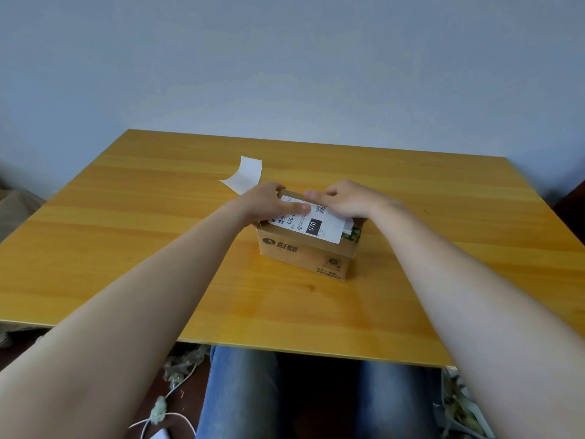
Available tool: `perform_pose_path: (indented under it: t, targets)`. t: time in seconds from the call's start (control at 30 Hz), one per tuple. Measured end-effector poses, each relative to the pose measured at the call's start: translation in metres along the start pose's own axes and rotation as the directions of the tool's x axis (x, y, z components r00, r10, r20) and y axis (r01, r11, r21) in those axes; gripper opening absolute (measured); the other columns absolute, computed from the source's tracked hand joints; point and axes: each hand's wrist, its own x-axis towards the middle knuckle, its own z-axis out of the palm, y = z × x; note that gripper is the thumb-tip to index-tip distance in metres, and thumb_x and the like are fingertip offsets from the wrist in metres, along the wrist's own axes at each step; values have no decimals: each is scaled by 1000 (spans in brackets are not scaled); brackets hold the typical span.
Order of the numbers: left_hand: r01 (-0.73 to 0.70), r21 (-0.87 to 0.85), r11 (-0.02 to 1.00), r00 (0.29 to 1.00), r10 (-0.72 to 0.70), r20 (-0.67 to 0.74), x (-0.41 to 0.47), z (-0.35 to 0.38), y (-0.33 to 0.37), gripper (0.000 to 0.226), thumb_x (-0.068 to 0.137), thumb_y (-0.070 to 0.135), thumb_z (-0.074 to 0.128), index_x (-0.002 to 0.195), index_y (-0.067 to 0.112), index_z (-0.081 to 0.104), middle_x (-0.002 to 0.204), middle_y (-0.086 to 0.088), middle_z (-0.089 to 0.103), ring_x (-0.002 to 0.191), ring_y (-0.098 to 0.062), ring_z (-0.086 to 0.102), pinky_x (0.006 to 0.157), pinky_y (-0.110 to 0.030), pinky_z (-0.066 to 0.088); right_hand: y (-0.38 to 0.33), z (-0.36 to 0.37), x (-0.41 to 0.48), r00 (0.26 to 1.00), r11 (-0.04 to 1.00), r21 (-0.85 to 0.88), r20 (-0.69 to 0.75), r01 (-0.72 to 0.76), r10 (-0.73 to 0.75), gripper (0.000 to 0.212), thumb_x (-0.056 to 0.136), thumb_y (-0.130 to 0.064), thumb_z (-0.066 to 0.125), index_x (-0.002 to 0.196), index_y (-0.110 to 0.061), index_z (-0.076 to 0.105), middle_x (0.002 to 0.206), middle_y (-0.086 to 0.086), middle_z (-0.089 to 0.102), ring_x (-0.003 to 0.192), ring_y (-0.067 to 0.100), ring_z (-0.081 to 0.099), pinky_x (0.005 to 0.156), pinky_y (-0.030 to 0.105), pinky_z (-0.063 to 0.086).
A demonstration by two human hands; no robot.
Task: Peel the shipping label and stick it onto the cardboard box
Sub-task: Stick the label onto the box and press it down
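Observation:
A small brown cardboard box [305, 253] with printed markings stands in the middle of the table. A white shipping label [319, 224] with a barcode and a black "070" patch lies flat on the box top. My left hand [269, 202] rests on the label's left part, fingers pressing down on it. My right hand [348, 199] lies on the label's far right part and the box's back edge, fingers flat. Behind my left hand a curled white backing sheet [245, 177] sits on the table.
The yellow wooden table [158, 248] stands against a pale wall [285, 58]. Below its near edge are my legs in jeans [240, 391]. White cables and clutter [164, 410] lie on the floor at the left.

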Motion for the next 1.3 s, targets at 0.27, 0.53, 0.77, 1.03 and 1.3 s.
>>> perform_pose_path:
  t: [0.27,0.53,0.77,1.03,1.3]
  targets:
    - [23,141,990,997,-33,70,-7,-2,1,63,76,63,83,116,17,69,99,-4,80,85,-24,79,84,-50,65,2,1,-15,970,995,-93,239,-24,46,59,77,-80,70,120,-39,66,116,-5,75,99,19,73,78,39,62]
    - [-95,163,982,990,77,116,1,3,2,42,79,57,84,101,22,74,92,2,81,84,-19,79,88,-44,63,5,3,-14,963,999,-37,268,-21,30,68,72,-75,78,128,-41,60,114,-7,76,103,20,74,81,43,64]
    - [-108,29,994,994,107,36,9,7,-6,39,83,57,80,101,22,81,88,-2,81,83,-24,79,76,-38,61,11,5,-11,979,999,41,200,-31,22,56,74,-78,75,104,-31,79,98,-7,80,91,18,78,70,36,64]
    - [-113,14,994,993,113,-20,21,7,-7,39,94,59,67,99,23,84,87,-8,80,73,-21,69,67,-33,50,7,4,-7,984,996,61,169,-65,54,65,72,-83,72,97,-24,83,89,-2,81,82,20,79,58,32,61]
    - [-82,81,993,992,89,-85,32,7,4,56,101,55,58,103,3,78,87,-18,77,64,-22,62,60,-33,44,9,1,-6,978,990,76,183,-117,102,66,77,-81,70,99,-20,82,90,1,82,84,24,80,59,34,63]
